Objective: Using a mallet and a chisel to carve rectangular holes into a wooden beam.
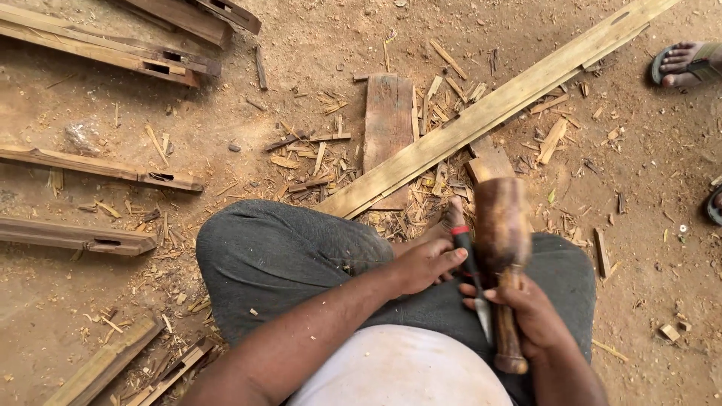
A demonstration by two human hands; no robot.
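Lower centre of the frame: the right hand [535, 316] grips a wooden mallet [502, 256] and a chisel [471, 271]; the left hand [425, 263], fingers together, touches the chisel's handle.

Open dirt left of knee [278, 256]; long plank [489, 113] and wood chips [316, 162] ahead.

I saw no packages, labels, signs or screens anywhere around me; only bare wood, chips and dirt lay on the ground before my knees.
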